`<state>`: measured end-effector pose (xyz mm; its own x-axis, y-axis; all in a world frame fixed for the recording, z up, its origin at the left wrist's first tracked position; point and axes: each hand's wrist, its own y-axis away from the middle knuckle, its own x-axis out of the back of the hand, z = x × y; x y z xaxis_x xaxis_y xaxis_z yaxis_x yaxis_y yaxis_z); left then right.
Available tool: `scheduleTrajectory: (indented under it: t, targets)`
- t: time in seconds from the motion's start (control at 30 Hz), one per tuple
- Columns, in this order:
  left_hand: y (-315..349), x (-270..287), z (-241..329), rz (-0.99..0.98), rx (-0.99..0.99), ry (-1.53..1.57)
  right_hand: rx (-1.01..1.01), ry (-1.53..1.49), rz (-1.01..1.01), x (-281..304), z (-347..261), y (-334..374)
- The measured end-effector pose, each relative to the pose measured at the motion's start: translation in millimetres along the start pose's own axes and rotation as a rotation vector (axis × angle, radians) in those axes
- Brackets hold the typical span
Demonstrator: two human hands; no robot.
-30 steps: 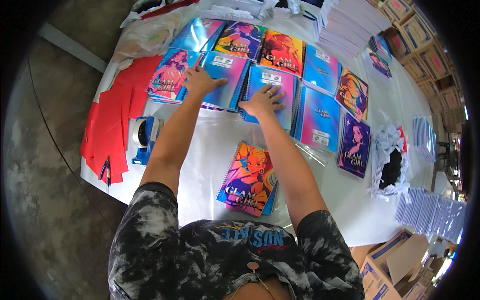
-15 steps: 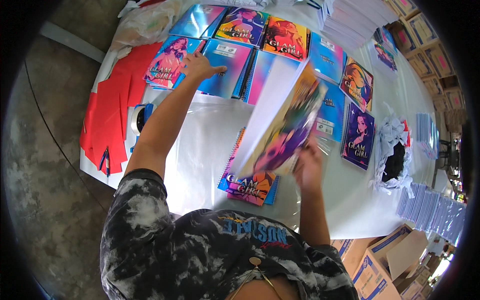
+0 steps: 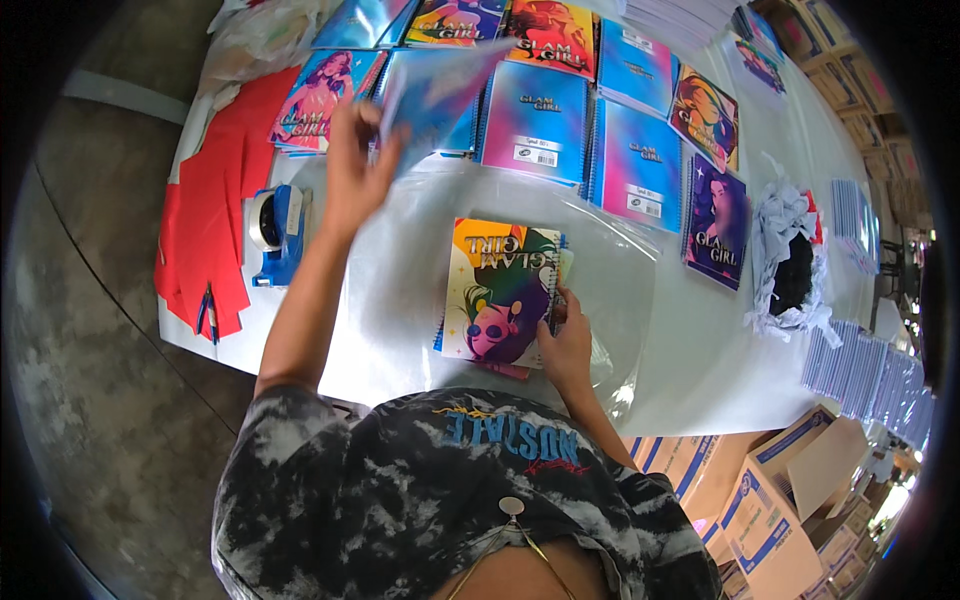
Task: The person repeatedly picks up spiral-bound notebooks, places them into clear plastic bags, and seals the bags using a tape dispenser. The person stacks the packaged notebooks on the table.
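holding a blue notebook up at a slant in the left hand, with thumb and fingers partly closed on its lower left side; too blurred to tell the exact hold. hanging over the left part of the near row, well clear of the right hand, and hiding some of what lies behind.

touching the right edge of a panda notebook with the right hand, fingers bent and slightly parted from the thumb; cannot tell whether gripping or only steadying. lying flat with its title upside down at the far end, on a small pile in the middle of the surface, near the shirt. showing a pink edge and some blue from underneath.

beyond, in the near row, with a pink notebook at the left, two blue-pink notebooks side by side, and a purple notebook at the right. farther back, with an orange notebook in the next row.

left of the left forearm, with a tape dispenser just beside red paper, and with pens on the paper.

to the right, past clear film, with crumpled wrapping around a dark opening, stacks near it, and open cartons below.
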<state>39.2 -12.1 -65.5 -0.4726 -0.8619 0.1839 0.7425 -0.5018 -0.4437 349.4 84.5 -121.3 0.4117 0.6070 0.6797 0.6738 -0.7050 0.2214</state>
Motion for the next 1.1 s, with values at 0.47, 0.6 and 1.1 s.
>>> scheduleTrajectory:
  t: [0.47, 0.6, 1.1]
  targets:
    - [-38, 73, -89, -0.324, 0.055, -1.198, 0.103, -0.111, 0.036, 33, -21, -68]
    - [-115, 103, -126, -0.091, 0.537, -1.505, 0.306, -0.098, -0.024, 17, -45, -85]
    - [-127, 162, -160, -0.171, 0.552, -1.194, 0.173, -0.231, 0.024, 27, -17, -66]
